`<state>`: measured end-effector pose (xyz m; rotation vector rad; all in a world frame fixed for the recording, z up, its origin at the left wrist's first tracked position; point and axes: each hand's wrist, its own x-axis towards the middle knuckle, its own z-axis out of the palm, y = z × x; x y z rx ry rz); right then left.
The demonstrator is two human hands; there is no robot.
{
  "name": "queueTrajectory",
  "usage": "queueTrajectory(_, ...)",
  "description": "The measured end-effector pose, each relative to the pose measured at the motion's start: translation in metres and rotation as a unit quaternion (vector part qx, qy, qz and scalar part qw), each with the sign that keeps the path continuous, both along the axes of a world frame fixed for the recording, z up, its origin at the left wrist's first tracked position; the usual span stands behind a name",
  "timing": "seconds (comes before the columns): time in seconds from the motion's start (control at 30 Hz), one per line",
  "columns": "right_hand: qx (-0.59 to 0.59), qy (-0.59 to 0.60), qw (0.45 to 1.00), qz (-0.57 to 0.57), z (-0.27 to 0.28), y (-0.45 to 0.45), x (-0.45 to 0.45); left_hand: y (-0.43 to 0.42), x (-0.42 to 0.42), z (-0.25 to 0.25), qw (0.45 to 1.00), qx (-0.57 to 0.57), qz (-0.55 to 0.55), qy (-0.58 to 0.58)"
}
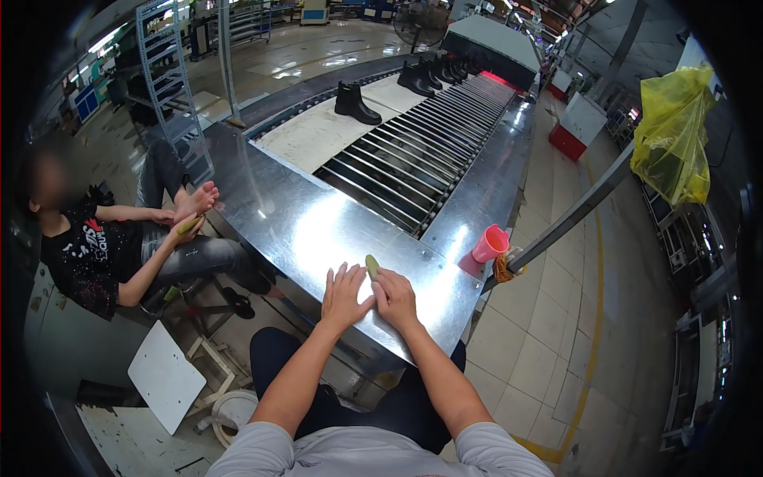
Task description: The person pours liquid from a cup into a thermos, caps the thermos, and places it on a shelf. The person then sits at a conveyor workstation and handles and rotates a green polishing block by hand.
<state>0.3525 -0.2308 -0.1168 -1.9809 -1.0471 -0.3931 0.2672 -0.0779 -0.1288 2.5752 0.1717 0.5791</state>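
My left hand (345,298) lies flat on the shiny metal tabletop (270,215), fingers spread and nothing in them. Beside it my right hand (395,300) is curled round a short, slim green object (372,265) with a rounded end. Most of that object is hidden under the fingers, so its kind cannot be made out. The two thumbs are close together near the table's front edge. Right of my right hand, a pink plastic cup (490,243) stands near the table's right edge.
Beyond the metal top runs a roller conveyor (409,151). A black boot (356,103) stands on the pale belt (306,143), with more boots (417,78) farther back. At left sits a person (87,246) holding a similar greenish object (188,225). A yellow plastic bag (674,131) hangs at right.
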Motion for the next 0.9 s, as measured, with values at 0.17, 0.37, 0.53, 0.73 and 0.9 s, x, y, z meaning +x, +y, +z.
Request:
queueTrajectory(0.17, -0.036, -0.039, 0.998, -0.035, 0.001, 0.002, -0.002, 0.001, 0.0, -0.001, 1.0, 0.021, -0.012, 0.008)
queueTrajectory(0.37, -0.063, -0.01, 0.992, -0.109, -0.014, 0.003, 0.001, 0.007, 0.002, -0.012, 0.999, 0.004, -0.036, -0.016)
queueTrajectory(0.53, -0.113, 0.012, 0.985, -0.128, -0.013, 0.006, 0.0, 0.007, 0.0, -0.01, 0.999, 0.011, -0.035, -0.019)
queueTrajectory(0.73, -0.037, -0.009, 0.991, -0.127, -0.019, 0.002, 0.006, 0.009, 0.008, -0.017, 0.999, 0.011, -0.026, -0.022)
queueTrajectory(0.9, 0.016, -0.018, 0.99, -0.142, -0.016, 0.002, 0.006, 0.008, 0.005, -0.016, 0.999, 0.025, -0.023, -0.021)
